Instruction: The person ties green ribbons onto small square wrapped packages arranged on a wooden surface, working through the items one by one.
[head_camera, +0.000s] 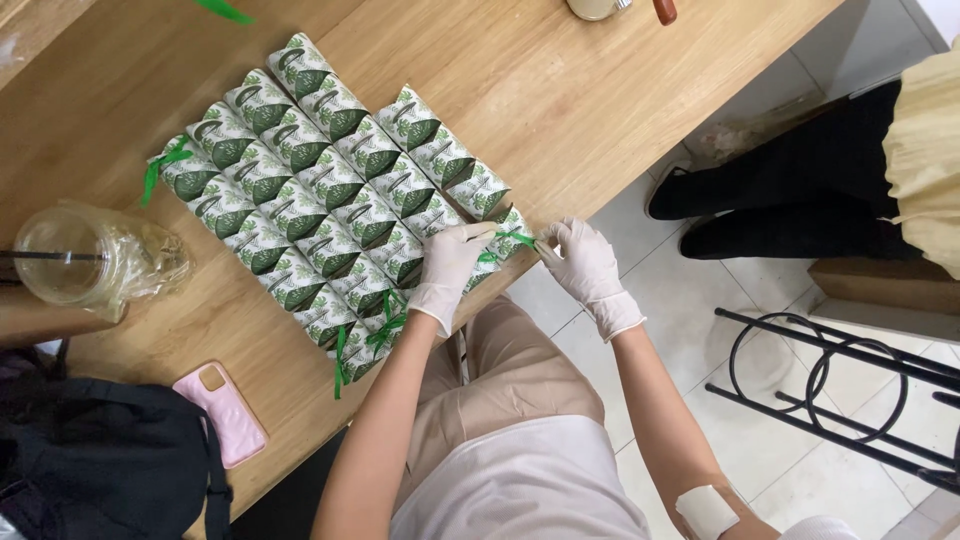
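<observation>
Several small white and green leaf-patterned paper boxes (330, 190) lie in tight rows on a wooden table (560, 90). Both hands wear white gloves. My left hand (450, 265) rests on the box at the table's near edge (505, 232) and pinches a thin green ribbon (515, 238) there. My right hand (585, 265) hovers just past the table edge and pinches the other end of that ribbon. Green ribbon bows show on a few boxes (385, 330) at the near end of the rows.
A plastic cup with a straw in a clear bag (70, 262) stands at the left. A pink phone (220, 412) and a black bag (100, 460) lie near the front left. Another person's black shoes (790, 210) and a black metal stool frame (840, 390) occupy the tiled floor.
</observation>
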